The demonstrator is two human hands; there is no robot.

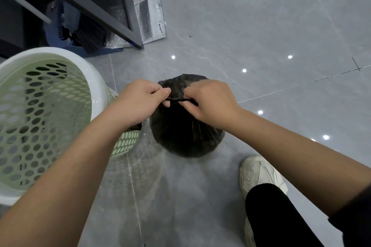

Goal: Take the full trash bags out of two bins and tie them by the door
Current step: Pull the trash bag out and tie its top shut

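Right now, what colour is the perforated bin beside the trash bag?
The bin is pale green with a white rim, clearest in the head view.

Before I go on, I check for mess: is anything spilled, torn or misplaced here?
Nothing looks spilled or torn. The black bag sits whole on the floor; left hand and right hand pinch its twisted top. Only a silver foil pouch lies loose by the door frame.
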